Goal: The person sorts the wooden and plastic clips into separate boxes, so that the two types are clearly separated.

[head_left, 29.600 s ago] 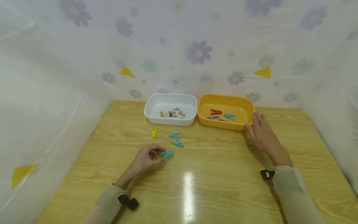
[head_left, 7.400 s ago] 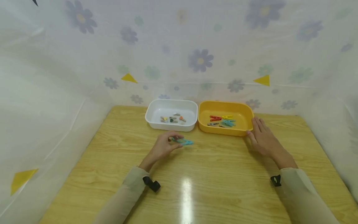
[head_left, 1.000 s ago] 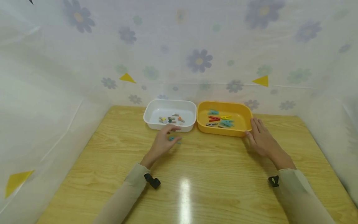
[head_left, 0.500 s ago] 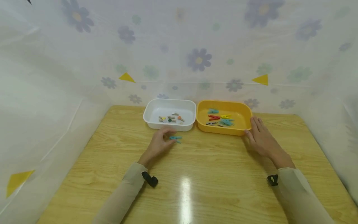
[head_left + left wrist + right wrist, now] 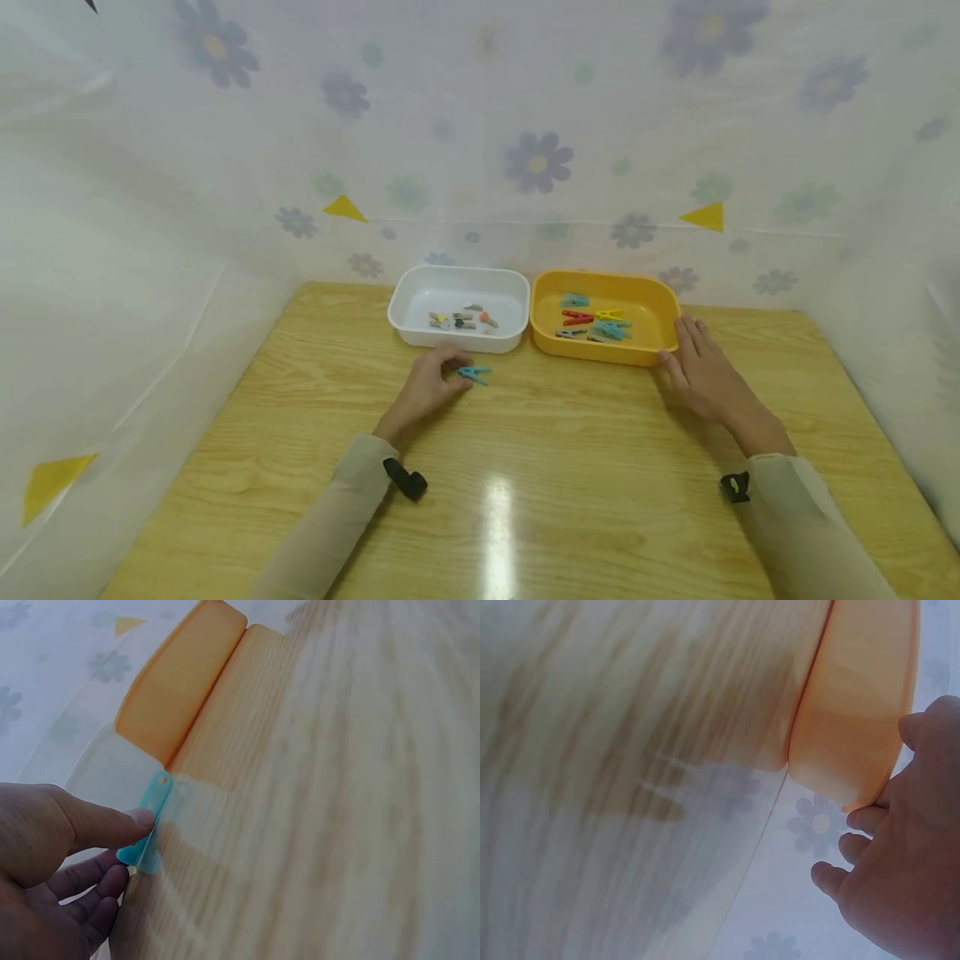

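My left hand [image 5: 429, 385] is just in front of the white tray, pinching a light-blue clothespin [image 5: 474, 373] by one end. In the left wrist view the thumb lies on the blue clothespin [image 5: 152, 810], and the fingertips behind it are partly hidden. A yellow-orange tray [image 5: 600, 353] holds several clothespins: a red one [image 5: 577, 317], a yellow one [image 5: 610, 315], a grey one [image 5: 570, 332] and some blue ones [image 5: 611, 330]. Against that tray's right end rests my right hand [image 5: 708, 375], its fingers fairly straight. The right wrist view shows its fingertips at the orange tray's rim [image 5: 870, 796].
The white tray [image 5: 459, 342] stands left of the orange one, nearly touching it. Inside are several small wooden clips [image 5: 463, 320] with coloured decorations. A flowered sheet [image 5: 480, 192] hangs behind and at both sides of the wooden table [image 5: 585, 467].
Since the earliest frame, the yellow clothespin and blue ones have gone from the table into the orange tray. In the last second, my left fingers have closed on the remaining blue clothespin.
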A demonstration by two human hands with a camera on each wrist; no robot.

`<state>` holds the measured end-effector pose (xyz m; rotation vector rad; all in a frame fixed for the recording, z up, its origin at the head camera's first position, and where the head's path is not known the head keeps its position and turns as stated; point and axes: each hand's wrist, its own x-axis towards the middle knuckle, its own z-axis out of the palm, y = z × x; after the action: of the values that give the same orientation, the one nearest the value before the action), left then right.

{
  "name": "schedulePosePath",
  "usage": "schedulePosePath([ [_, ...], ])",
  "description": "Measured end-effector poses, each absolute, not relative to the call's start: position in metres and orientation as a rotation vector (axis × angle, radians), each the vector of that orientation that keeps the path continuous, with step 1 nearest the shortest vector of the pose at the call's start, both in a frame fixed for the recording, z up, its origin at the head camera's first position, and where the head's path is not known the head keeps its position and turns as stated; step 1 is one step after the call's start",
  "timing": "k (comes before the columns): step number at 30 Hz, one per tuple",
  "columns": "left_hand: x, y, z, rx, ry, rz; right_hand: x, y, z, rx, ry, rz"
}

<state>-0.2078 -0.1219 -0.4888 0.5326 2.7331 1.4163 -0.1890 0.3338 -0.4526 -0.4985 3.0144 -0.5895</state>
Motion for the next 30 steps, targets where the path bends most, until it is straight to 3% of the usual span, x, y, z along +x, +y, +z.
schedulePosePath([
  [30,-0.209,-0.1226,-0.4852,0.472,2.678,1.394,-0.1885,0.3335,-0.4532,-0.489,3.018,-0.558],
])
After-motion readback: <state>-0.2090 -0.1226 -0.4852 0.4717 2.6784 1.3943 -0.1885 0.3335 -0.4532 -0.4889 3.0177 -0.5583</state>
